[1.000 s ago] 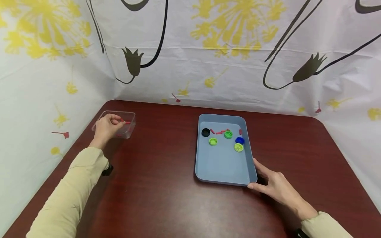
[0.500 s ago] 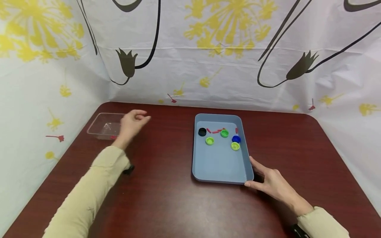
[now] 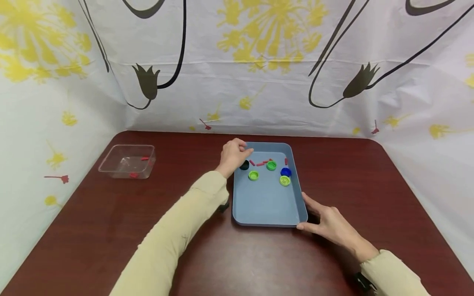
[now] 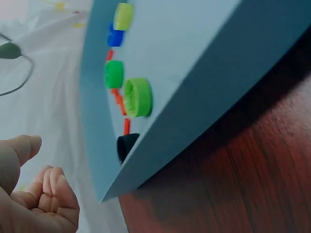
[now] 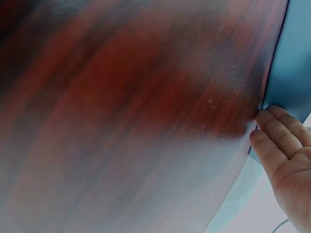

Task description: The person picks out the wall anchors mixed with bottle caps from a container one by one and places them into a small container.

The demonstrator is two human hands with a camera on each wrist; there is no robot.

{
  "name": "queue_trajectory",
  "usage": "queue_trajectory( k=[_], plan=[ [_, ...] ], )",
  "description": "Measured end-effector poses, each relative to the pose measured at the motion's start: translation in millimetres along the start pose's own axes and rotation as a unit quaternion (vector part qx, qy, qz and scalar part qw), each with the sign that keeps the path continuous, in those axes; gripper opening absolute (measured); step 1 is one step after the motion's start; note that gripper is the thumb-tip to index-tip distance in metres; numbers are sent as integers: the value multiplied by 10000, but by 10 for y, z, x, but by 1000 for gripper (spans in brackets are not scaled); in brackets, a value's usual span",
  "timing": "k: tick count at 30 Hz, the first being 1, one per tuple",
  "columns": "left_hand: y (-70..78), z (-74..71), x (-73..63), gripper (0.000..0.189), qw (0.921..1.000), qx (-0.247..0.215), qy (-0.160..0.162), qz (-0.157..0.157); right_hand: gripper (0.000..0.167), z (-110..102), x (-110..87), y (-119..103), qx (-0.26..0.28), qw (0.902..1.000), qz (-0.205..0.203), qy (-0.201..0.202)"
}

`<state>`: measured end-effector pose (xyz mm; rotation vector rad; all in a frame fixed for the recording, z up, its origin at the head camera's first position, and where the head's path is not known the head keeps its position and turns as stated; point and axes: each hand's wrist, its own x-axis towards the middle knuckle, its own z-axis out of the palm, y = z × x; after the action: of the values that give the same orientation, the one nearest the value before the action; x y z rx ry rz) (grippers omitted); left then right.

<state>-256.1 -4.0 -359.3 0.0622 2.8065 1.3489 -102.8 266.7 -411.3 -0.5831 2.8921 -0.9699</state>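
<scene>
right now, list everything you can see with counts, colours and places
table: one, dark red-brown, under tray and box
tray: one, grey-blue, on table
box: one, clear, left of tray
caps: five, black, light green, green, blue, yellow-green, in tray
tray sticks: about five, red, far part of tray
box sticks: at least two, red, in box
cloth: count unclear, white with flowers, behind table
sleeves: two, cream, on the arms
left hand: one, bare, at tray's far left corner
right hand: one, bare, touching tray's near right corner

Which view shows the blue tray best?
The head view: the blue tray shows nearly whole, one far corner behind the left hand. The left wrist view shows part, with caps inside; the right wrist view, a strip by the right hand.
</scene>
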Motion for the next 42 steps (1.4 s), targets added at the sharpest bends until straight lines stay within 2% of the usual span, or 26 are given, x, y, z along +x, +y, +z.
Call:
queue_trajectory(
  k=[8,14,20,30,37,42],
  plan=[
    [136,230,40,36,9997,-9,-97,-209,90,-24,23,-3,-165,9998,-96,115],
    [93,314,23,37,9984,322,59,-454,89,0,29,10,-73,9999,-111,76],
    [27,402,22,35,9977,392,64,-543,89,8,10,9,-17,10000,-33,44],
    [-12,517,57,33,9960,820,111,-326,90,3,-18,23,189,9997,123,-71],
    [3,512,98,31,9915,1300,6,107,91,4,-10,24,271,9995,149,-89],
    [17,522,114,32,9868,1613,-128,62,90,-7,-22,32,210,9997,138,-53]
  ],
)
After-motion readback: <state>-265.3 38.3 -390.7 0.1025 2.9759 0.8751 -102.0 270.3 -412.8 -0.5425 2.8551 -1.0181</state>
